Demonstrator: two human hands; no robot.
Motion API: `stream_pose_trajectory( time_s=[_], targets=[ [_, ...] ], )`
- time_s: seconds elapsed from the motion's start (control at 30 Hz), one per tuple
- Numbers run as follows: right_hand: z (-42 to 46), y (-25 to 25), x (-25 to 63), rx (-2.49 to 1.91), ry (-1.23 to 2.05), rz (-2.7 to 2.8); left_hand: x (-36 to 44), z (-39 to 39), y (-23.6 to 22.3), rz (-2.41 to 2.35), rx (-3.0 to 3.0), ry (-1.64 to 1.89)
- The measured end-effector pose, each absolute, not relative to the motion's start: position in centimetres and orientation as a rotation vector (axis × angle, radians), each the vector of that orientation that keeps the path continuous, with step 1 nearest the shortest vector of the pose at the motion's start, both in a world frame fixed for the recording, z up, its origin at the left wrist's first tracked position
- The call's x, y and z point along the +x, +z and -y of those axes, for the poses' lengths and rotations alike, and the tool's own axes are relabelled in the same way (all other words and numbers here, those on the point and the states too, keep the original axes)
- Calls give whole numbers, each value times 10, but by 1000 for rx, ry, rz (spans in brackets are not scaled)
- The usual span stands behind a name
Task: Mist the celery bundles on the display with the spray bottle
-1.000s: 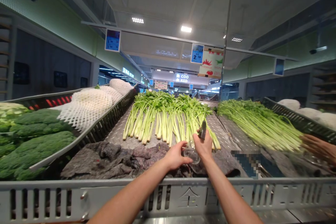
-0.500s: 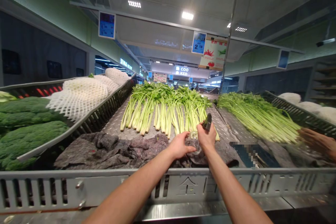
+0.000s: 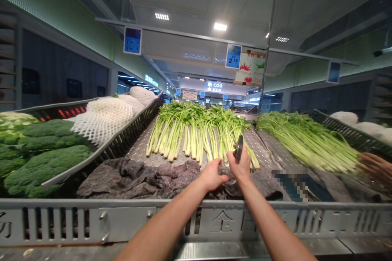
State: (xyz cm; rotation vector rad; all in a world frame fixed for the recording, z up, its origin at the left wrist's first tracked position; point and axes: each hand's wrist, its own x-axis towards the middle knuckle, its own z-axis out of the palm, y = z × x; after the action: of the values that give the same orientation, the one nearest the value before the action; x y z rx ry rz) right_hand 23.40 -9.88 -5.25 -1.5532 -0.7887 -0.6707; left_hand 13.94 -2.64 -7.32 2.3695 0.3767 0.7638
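Note:
My right hand is closed round a clear bottle with a black head that sticks up above the fingers; it looks like a spray bottle. My left hand curves its thumb and fingers about the bottle's clear body from the left. Part of the bottle is hidden by both hands. Just behind the hands, bunches of celery lie side by side, leaves away from me and stalk ends towards me. Below the hands a crumpled grey cloth runs along the front of the display.
On the left, broccoli and white vegetables in foam nets lie beyond a black slatted divider. A grey slotted rail edges the front. A mirror on the right reflects the celery and a hand. Price signs hang above.
The whole view has shifted, so the scene sits slightly lower and further right. My hands stay by the celery's stalk ends, and the gap between left thumb and fingers looks narrower.

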Motion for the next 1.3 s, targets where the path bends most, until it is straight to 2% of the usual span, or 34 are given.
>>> stream_pose_trajectory(
  time_s=[0.33, 0.53, 1.13, 1.3],
  targets=[
    [75, -26, 236, -1561, -586, 758, 133, 23, -64, -459, 2289, 991],
    [73, -41, 241, -1538, -623, 743, 137, 19, -68, -455, 2322, 923],
    [77, -43, 226, -1509, -507, 1226, 131, 22, -66, -401, 2239, 881],
    [75, -44, 226, -1460, -483, 1131, 131, 21, -65, -447, 2245, 880]
  ],
)
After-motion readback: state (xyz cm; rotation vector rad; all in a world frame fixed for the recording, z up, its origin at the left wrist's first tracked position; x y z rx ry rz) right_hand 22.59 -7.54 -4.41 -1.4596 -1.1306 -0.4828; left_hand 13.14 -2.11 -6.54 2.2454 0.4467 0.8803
